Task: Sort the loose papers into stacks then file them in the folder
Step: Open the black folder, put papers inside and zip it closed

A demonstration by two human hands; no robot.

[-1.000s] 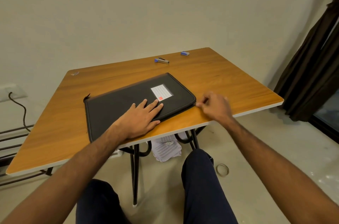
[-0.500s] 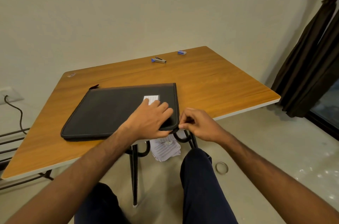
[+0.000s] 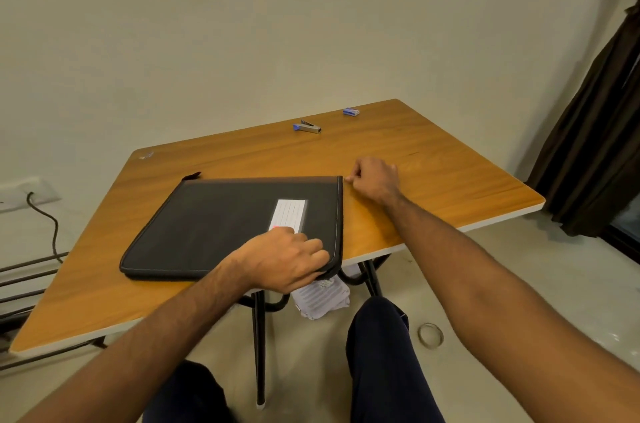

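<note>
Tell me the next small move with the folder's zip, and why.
Probably draw the zip on along the far edge toward the left. The right hand pinches at the far right corner of the black folder, while the left hand grips its near right corner to steady it.

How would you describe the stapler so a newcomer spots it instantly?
Start at the wooden table and look to its far edge by the wall, beyond the black folder. The stapler lies there: a slim metal tool with a blue end. Its only neighbour, a small blue box, sits further right and is shorter.
</note>
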